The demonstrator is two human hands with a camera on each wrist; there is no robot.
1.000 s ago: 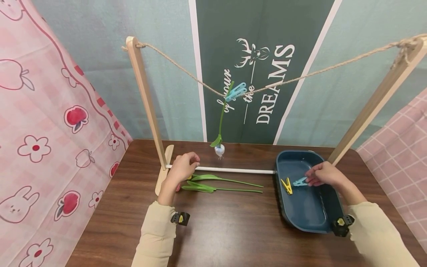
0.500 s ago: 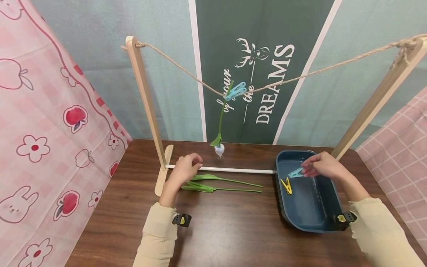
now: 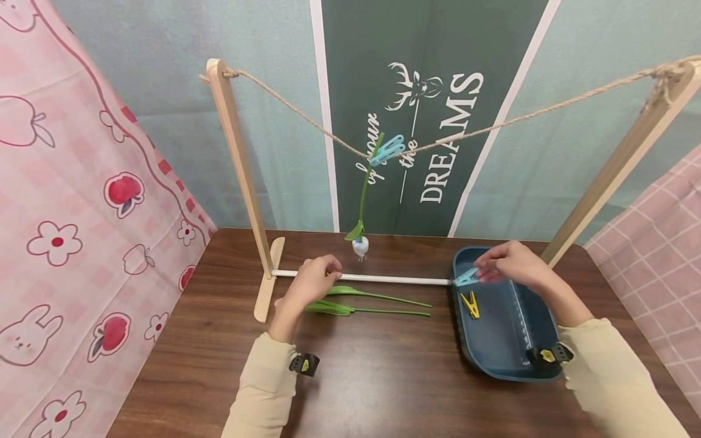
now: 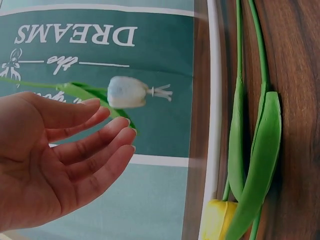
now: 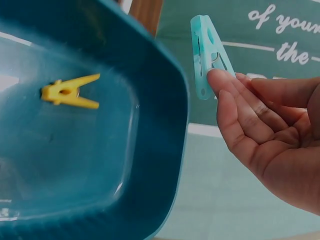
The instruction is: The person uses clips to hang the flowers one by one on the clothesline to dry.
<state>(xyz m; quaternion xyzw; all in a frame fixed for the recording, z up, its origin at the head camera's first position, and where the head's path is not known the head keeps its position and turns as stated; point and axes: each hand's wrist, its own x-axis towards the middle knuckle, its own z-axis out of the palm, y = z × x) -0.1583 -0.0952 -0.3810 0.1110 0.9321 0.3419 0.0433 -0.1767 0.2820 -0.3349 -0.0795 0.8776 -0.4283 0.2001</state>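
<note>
My right hand (image 3: 512, 264) pinches a light blue clothespin (image 5: 202, 57) by its end, above the far left part of the dark blue basin (image 3: 509, 371). Inside that basin lies a yellow clothespin (image 3: 470, 305). With fingers loosely bent and holding nothing, my left hand (image 3: 313, 281) hovers over the white rod (image 3: 394, 279). Two artificial tulips (image 3: 383, 297) lie on the table beside it; a yellow bloom (image 4: 219, 220) shows in the left wrist view. From the rope (image 3: 303, 115), another light blue clothespin (image 3: 387, 150) holds a whitish tulip (image 3: 360, 246) upside down by its stem.
Wooden posts (image 3: 241, 164) at left and right carry the sagging rope over the brown table (image 3: 378, 377). A printed curtain (image 3: 493, 182) hangs behind, and pink patterned cloths (image 3: 82, 243) stand at both sides.
My right hand has lifted the light blue clothespin and carried it left and away from me, toward the basin's far left rim. My left hand has drifted slightly right.
</note>
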